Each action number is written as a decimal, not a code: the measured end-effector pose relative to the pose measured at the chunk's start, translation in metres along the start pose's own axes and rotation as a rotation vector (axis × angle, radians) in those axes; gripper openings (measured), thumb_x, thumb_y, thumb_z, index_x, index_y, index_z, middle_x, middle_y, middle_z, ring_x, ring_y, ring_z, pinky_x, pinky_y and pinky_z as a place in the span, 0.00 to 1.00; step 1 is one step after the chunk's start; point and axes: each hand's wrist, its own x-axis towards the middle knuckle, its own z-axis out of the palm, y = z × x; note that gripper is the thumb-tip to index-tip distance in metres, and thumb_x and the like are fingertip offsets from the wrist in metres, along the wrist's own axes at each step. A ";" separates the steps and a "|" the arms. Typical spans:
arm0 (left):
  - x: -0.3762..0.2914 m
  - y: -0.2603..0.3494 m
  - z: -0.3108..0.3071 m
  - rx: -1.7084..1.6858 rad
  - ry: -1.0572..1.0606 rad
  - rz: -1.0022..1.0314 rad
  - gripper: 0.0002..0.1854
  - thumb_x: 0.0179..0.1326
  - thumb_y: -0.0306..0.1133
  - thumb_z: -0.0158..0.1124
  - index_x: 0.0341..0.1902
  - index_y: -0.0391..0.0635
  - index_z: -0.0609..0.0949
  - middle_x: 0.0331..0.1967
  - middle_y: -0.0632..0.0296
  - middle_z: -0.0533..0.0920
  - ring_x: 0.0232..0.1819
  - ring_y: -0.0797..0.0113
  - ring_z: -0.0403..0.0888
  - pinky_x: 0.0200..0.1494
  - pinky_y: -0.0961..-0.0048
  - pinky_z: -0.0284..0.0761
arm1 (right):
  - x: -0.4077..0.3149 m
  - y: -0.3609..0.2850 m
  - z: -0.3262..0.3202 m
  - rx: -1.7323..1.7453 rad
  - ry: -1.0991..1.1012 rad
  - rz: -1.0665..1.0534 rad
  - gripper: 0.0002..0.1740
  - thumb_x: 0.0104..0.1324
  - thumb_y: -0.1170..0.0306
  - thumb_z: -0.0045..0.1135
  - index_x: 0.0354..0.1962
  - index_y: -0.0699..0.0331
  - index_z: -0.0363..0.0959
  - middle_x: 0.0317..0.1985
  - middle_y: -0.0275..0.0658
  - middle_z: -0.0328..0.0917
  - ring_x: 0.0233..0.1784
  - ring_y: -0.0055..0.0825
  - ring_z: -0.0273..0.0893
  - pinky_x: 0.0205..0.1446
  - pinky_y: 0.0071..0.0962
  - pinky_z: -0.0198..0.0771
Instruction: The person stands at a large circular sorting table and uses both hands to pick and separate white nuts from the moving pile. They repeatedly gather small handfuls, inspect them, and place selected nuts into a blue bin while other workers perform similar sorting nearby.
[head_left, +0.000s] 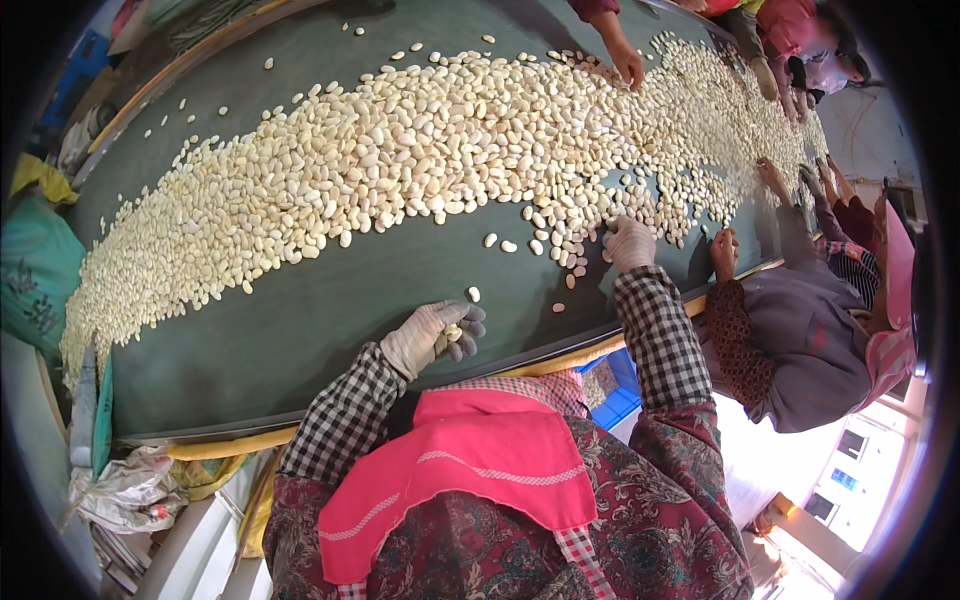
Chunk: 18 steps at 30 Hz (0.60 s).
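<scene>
A long bank of white beans (420, 142) lies across a dark green conveyor belt (300, 337). My left hand (435, 335), in a pale glove with grey fingertips, is curled palm up above the near part of the belt. At least one bean (452, 331) sits in its fingers, and a single bean (473, 294) lies just beyond them. My right hand (630, 243), gloved too, reaches down to the near fringe of the bean bank. Its fingertips touch the beans there and are partly hidden, so whether they pinch one is unclear.
Across the belt a bare hand (628, 66) reaches into the beans. To my right, a co-worker's hand (724, 253) is at the belt's near edge, with more hands further along. A green sack (41, 274) stands at the left end. A blue crate (619, 386) sits below the edge.
</scene>
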 end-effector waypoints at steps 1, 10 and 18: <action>0.002 0.002 -0.001 0.002 -0.014 -0.001 0.20 0.72 0.48 0.58 0.51 0.42 0.80 0.38 0.61 0.84 0.32 0.71 0.83 0.32 0.77 0.79 | -0.011 -0.007 0.002 0.121 0.085 -0.061 0.08 0.60 0.64 0.64 0.33 0.58 0.83 0.36 0.43 0.85 0.42 0.41 0.84 0.45 0.37 0.78; 0.011 0.009 0.000 -0.130 -0.161 0.100 0.26 0.74 0.52 0.54 0.56 0.39 0.78 0.43 0.58 0.84 0.37 0.66 0.85 0.35 0.76 0.82 | -0.157 -0.124 -0.013 0.710 -0.170 -0.486 0.07 0.60 0.70 0.60 0.37 0.61 0.81 0.37 0.47 0.81 0.43 0.48 0.81 0.47 0.39 0.77; -0.028 0.010 -0.038 0.052 0.045 0.037 0.19 0.72 0.47 0.56 0.50 0.41 0.81 0.31 0.63 0.82 0.27 0.72 0.81 0.28 0.76 0.76 | -0.147 -0.053 0.004 0.457 -0.344 -0.403 0.12 0.62 0.77 0.53 0.40 0.66 0.83 0.33 0.47 0.83 0.39 0.41 0.83 0.46 0.34 0.77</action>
